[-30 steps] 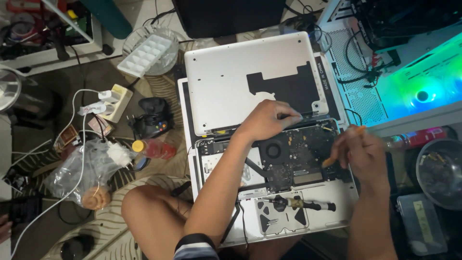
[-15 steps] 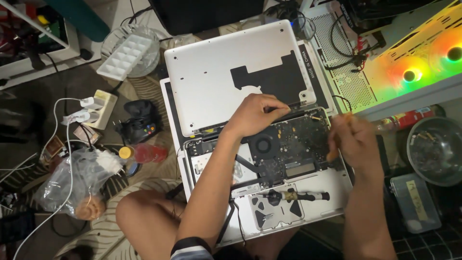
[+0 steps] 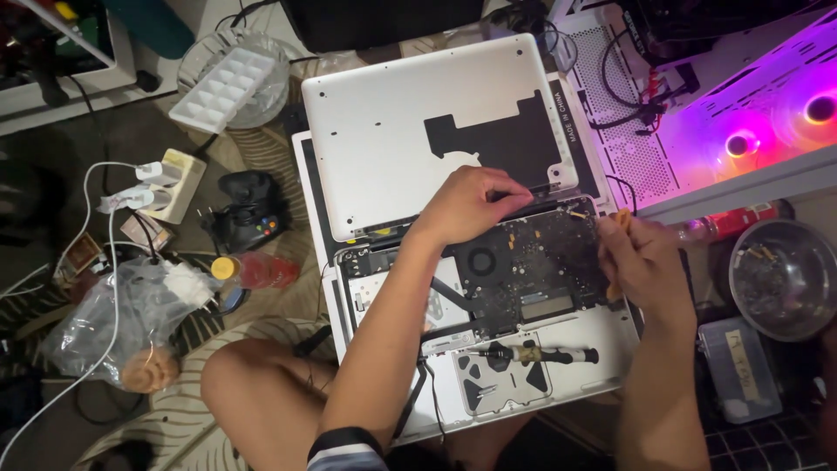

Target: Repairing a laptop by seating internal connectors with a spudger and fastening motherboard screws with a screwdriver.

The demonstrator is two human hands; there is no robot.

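The opened laptop (image 3: pixel 488 305) lay on the floor in front of the person's bare knee (image 3: pixel 253 384), with its inside parts turned up. The removed bottom cover (image 3: pixel 392 122), silver with a black patch, rested above it, along the hinge side. The left hand (image 3: pixel 475 205) was placed at the upper edge of the dark circuit board (image 3: pixel 532 270), near the hinge; its fingers were bent together and pressed down on that edge, but I could not tell if they pinched something small. The right hand (image 3: pixel 641 257) was at the right edge of the board, closed around an orange tool (image 3: pixel 621 222), of which only a small part showed above the fingers. The round fan (image 3: pixel 481 260) sat just below the left wrist.

A screwdriver (image 3: pixel 532 354) with a black handle lay on the lower part of the laptop, beside the trackpad area. To the left, on the floor, there were a black game controller (image 3: pixel 248 214), a white ice cube tray (image 3: pixel 225 87), a power strip (image 3: pixel 179 183) and a clear plastic bag (image 3: pixel 122 323). To the right stood a metal bowl (image 3: pixel 785 279) and a computer case (image 3: pixel 741 113) with pink lighted fans.
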